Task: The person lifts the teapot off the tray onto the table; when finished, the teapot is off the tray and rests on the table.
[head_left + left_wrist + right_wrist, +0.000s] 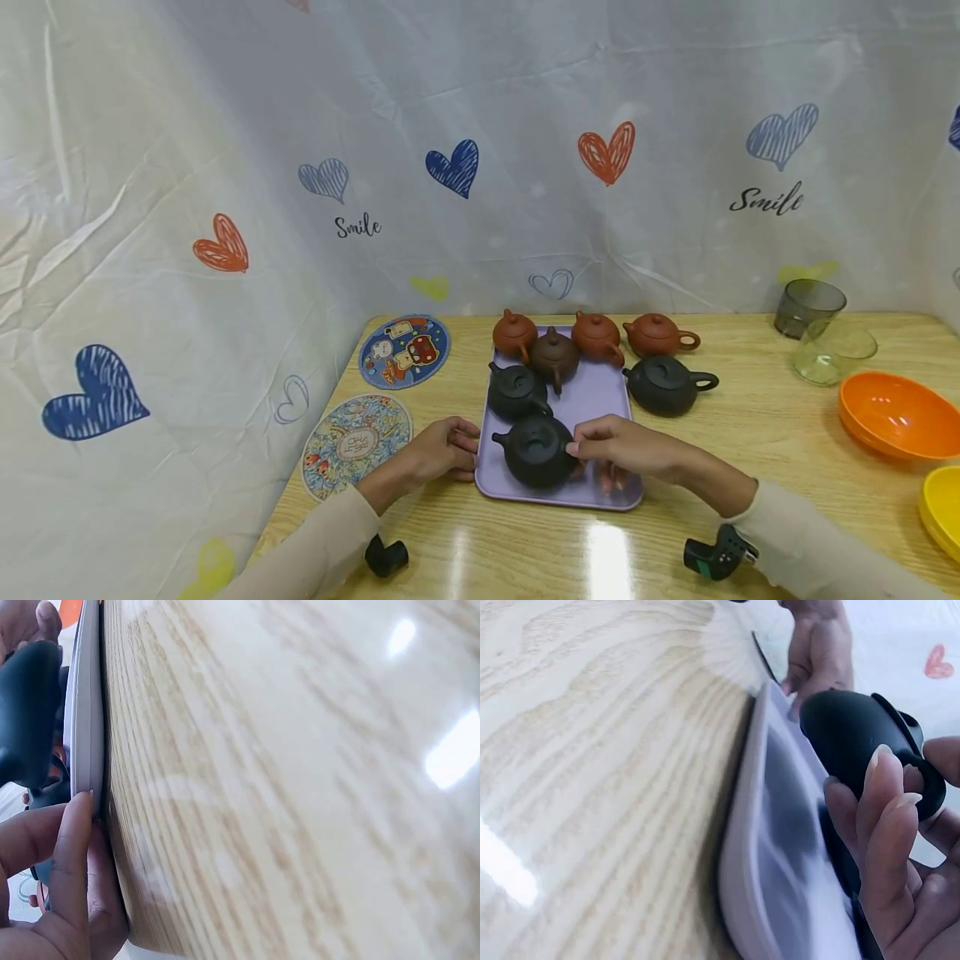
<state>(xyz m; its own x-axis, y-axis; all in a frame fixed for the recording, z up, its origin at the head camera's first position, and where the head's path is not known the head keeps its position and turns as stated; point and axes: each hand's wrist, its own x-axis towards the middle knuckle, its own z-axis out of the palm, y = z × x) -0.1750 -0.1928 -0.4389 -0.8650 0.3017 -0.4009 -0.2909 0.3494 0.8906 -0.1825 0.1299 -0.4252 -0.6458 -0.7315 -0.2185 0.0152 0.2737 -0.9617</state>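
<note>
My right hand [618, 450] pinches the handle of a black teapot [537, 454] over the front part of a lilac tray [611, 497]. In the right wrist view this teapot [847, 735] hangs tilted above the tray floor, its handle between thumb and fingers. My left hand [442, 450] grips the tray's left rim, with fingertips at the edge in the left wrist view. Behind the held pot, on the tray, sit a smaller black teapot [517, 392], a dark brown teapot [553, 354] and two reddish teapots, one left [513, 335] and one right [596, 335].
Right of the tray stand a reddish teapot [654, 335] and a black teapot [662, 386]. Two round mats, blue [405, 352] and patterned [357, 444], lie left. Farther right are a grey glass [808, 308], a greenish glass [832, 352], an orange bowl [900, 417] and a yellow bowl [945, 508].
</note>
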